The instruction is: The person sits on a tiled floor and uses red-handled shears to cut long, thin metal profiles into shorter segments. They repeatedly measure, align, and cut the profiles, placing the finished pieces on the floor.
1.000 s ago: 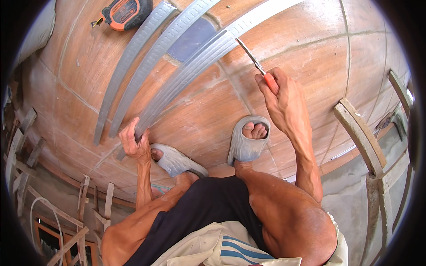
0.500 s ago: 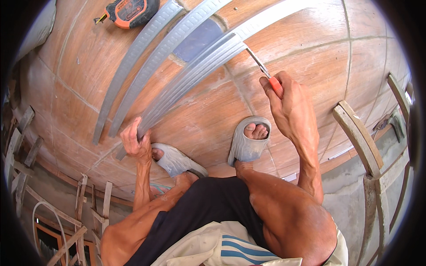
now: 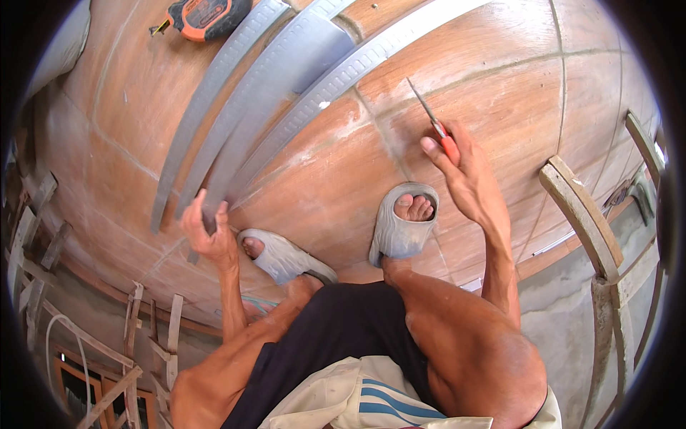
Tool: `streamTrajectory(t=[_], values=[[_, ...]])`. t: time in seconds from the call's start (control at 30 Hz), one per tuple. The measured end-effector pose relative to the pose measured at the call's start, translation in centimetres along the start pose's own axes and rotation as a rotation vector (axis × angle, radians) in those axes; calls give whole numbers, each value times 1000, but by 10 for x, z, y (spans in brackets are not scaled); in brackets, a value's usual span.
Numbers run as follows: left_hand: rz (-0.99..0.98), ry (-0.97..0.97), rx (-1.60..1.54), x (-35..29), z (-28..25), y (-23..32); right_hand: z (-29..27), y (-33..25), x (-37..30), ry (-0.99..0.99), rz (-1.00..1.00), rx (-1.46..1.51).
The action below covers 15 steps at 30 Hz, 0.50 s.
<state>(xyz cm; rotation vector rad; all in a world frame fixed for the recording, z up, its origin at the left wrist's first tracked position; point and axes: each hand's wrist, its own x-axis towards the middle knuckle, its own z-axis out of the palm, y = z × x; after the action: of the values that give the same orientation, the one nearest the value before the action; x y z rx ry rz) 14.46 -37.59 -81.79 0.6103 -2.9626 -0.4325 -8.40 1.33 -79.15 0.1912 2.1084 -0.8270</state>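
My left hand (image 3: 211,232) grips the near end of a short grey metal channel strip (image 3: 246,136), which is smeared by motion. This strip tilts over its neighbours. Under and beside it lie a long metal strip (image 3: 343,70) running to the far right and another metal strip (image 3: 202,100) on the left, both with rows of stamped marks. My right hand (image 3: 471,175) is closed around red-handled snips (image 3: 449,145). Their slim blades point away from me over the tiles, apart from the strips, and look closed.
An orange and black tape measure (image 3: 207,16) lies at the far left. A bluish flat patch (image 3: 325,53) shows between the strips. My sandals (image 3: 404,229) stand on the wood-look tiled floor (image 3: 321,193). Wooden frames stand at the right (image 3: 582,214) and lower left (image 3: 128,336).
The short strip has shifted left, off the long strip, with my left hand moving slightly left. The snips have come away from the strip's edge, and their blades now look closed.
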Motion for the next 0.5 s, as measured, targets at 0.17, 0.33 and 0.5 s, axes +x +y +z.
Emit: streamTrajectory(t=[0.17, 0.33, 0.5], values=[[133, 159, 52, 46, 1, 60, -3, 17, -8, 21, 18, 83], [523, -130, -183, 125, 53, 148, 1, -7, -6, 74, -17, -27], [554, -307, -259, 163, 92, 173, 0, -13, -15, 106, -126, -49]])
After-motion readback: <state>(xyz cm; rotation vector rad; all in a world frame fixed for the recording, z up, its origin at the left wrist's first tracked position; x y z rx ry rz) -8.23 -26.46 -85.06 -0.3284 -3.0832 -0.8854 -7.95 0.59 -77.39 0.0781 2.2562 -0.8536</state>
